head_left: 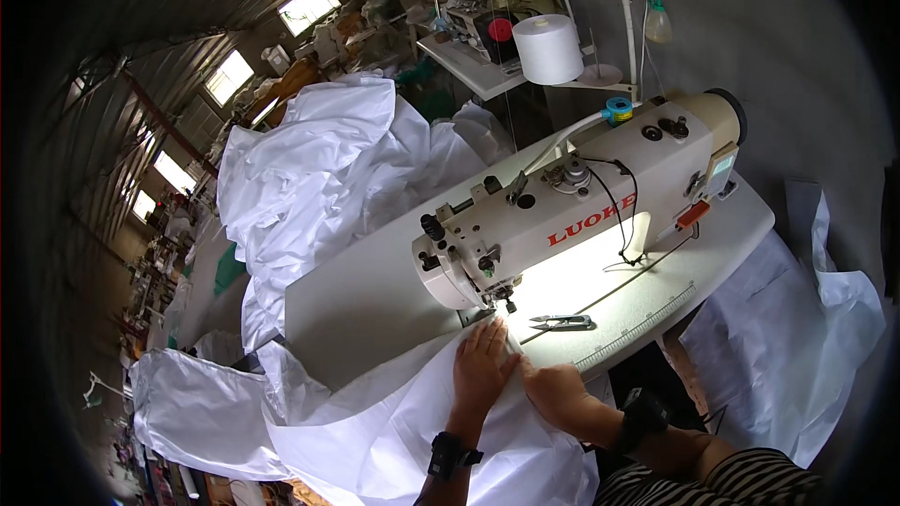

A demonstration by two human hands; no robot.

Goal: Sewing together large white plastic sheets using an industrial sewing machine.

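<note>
My left hand [483, 364] lies flat, fingers together, on a sheet of white fabric [394, 426] just in front of the needle of a cream industrial sewing machine [572, 211]. My right hand [555, 388] pinches the fabric's edge right beside it, at the table's front edge. Both wrists wear dark bands. The fabric runs from under the presser foot down off the table toward my lap. A small pair of thread snips [562, 322] lies on the lit table to the right of the needle.
The white sewing table [366, 295] carries a ruler strip [642, 328] along its front edge. A big heap of white fabric [314, 164] is piled behind and left. A large white thread cone [547, 49] stands behind the machine. More white fabric [797, 337] hangs at right.
</note>
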